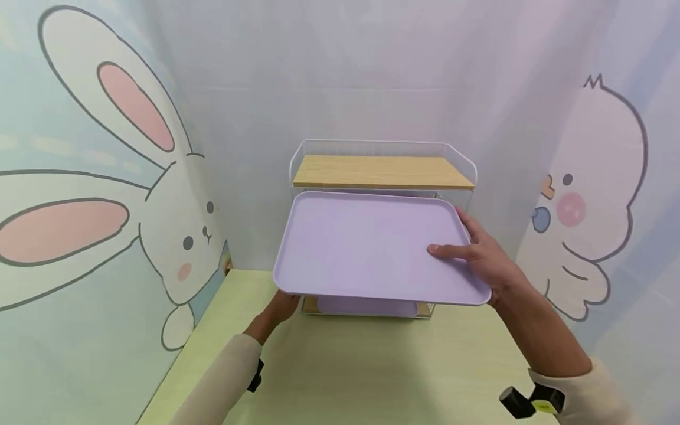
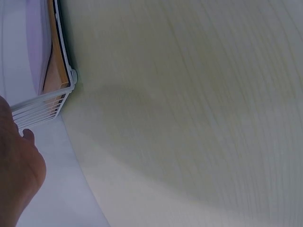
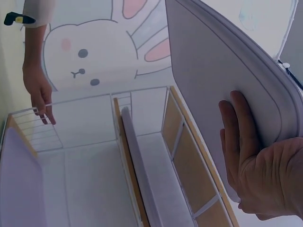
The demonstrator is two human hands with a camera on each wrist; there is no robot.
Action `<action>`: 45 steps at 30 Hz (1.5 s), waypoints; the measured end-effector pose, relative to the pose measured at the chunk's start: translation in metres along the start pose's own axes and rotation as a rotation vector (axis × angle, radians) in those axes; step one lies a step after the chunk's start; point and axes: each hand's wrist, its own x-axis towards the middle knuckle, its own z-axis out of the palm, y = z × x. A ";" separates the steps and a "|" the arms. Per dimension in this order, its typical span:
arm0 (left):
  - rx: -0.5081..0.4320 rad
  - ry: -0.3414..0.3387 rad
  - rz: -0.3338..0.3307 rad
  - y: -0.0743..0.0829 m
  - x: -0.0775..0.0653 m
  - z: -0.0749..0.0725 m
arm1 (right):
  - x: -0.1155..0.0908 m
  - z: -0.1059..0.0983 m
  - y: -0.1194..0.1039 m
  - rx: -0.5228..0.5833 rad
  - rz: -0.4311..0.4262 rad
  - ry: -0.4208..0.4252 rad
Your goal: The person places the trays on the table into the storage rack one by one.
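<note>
The large flat lilac plastic tray with rounded corners (image 1: 366,248) is in the air above the pale green wooden desk (image 1: 372,366), in front of the white wire rack with wooden shelves (image 1: 382,171). Its far edge is close to the middle level of the rack, and its near edge points toward the person and hangs a little lower.

The right hand (image 1: 486,257) is at the right near corner of the tray. It grasps this corner: the thumb lies on the top face, and in the right wrist view the fingers (image 3: 236,137) lie straight and flat against the underside, so the tray edge is pinched between thumb and fingers.

The left hand (image 1: 281,307) is under the left near corner of the tray, mostly hidden by it in the head view. In the right wrist view this hand (image 3: 40,92) is by the white wire rail at the end of the rack, with the fingers hanging down loosely and only slightly bent. I cannot tell if it touches the tray or the wire.

A second, smaller lilac tray (image 1: 366,306) lies on the lowest wooden shelf of the rack, below the held tray. The top shelf (image 1: 379,171) is light wood.
</note>
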 end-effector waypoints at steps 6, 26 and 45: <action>0.078 -0.105 -0.103 -0.006 0.002 -0.001 | 0.009 -0.010 -0.017 0.002 -0.025 0.006; 0.127 -0.097 -0.021 -0.005 0.003 -0.002 | 0.079 -0.029 -0.057 0.162 0.122 0.007; 0.135 -0.087 -0.021 -0.003 0.003 -0.004 | 0.104 -0.020 -0.068 0.396 0.161 0.198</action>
